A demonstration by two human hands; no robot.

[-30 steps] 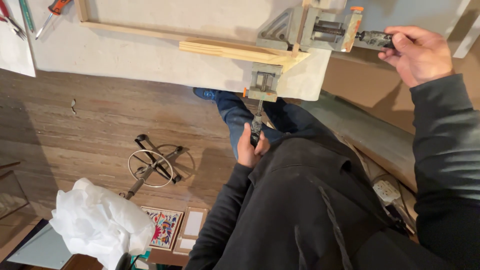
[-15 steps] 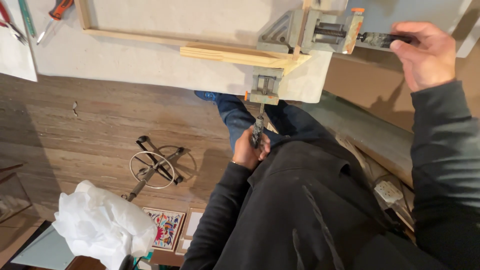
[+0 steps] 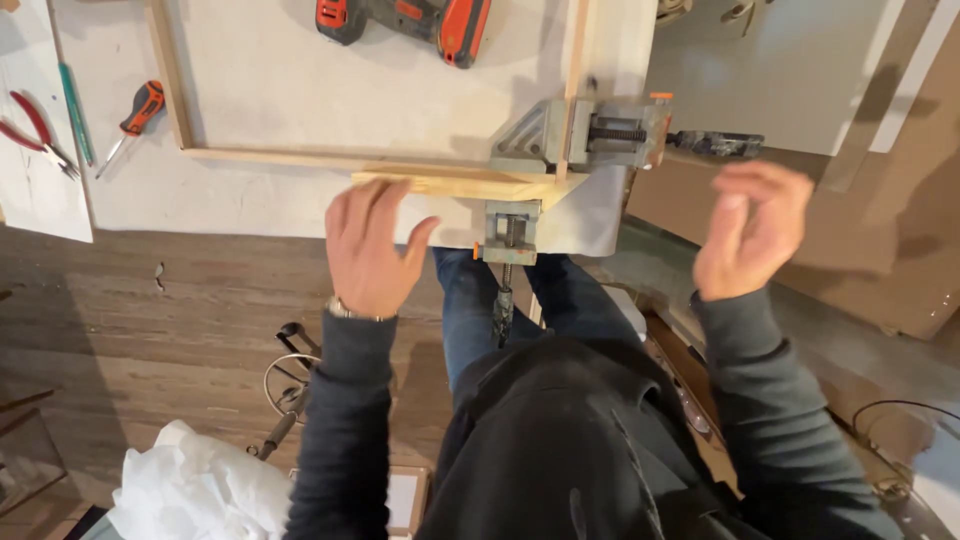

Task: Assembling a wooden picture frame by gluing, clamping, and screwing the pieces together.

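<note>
A wooden frame (image 3: 300,156) lies on a pale worktop (image 3: 250,210). Its near right corner sits in a grey metal corner clamp (image 3: 580,140) with two screw handles, one pointing right (image 3: 715,144) and one hanging down (image 3: 503,300) over the table's edge. My left hand (image 3: 370,245) hovers open above the loose wooden strip (image 3: 450,186) along the near edge. My right hand (image 3: 750,230) is raised with fingers apart, just below the right-hand clamp handle, holding nothing.
An orange and black power drill (image 3: 410,20) lies at the far edge of the worktop. An orange screwdriver (image 3: 135,115) and red pliers (image 3: 35,130) lie at the left. On the wooden floor below are a wire object (image 3: 290,385) and crumpled white plastic (image 3: 195,490).
Both hands have let go of the clamp's screw handles. My left hand rose from the lower handle to the wooden strip; my right hand dropped away from the right handle. The view tilted up.
</note>
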